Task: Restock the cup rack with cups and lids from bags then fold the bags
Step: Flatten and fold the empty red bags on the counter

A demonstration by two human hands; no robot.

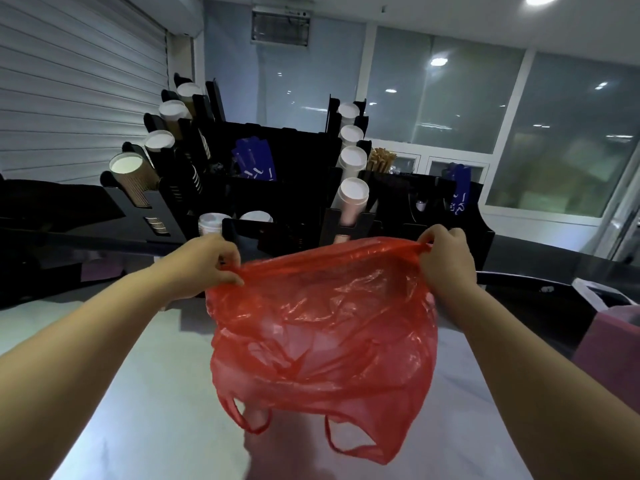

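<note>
A thin red plastic bag (322, 341) hangs upside down over the pale counter, its two handles dangling toward me at the bottom. My left hand (204, 265) pinches the bag's upper left corner. My right hand (446, 258) pinches the upper right corner, and the edge between them is stretched taut. Behind the bag stands the black cup rack (277, 202). Brown ribbed cups (130, 176) fill its left slots and white cups (351, 197) fill its right slots. White lids (211, 221) sit in a low front compartment.
The pale marble counter (149, 393) runs under my arms. A second black organiser (450, 209) with wooden stirrers (381, 161) and blue packets stands at the right. A bin with a pink liner (609, 327) is at the right edge. A roller shutter and windows lie behind.
</note>
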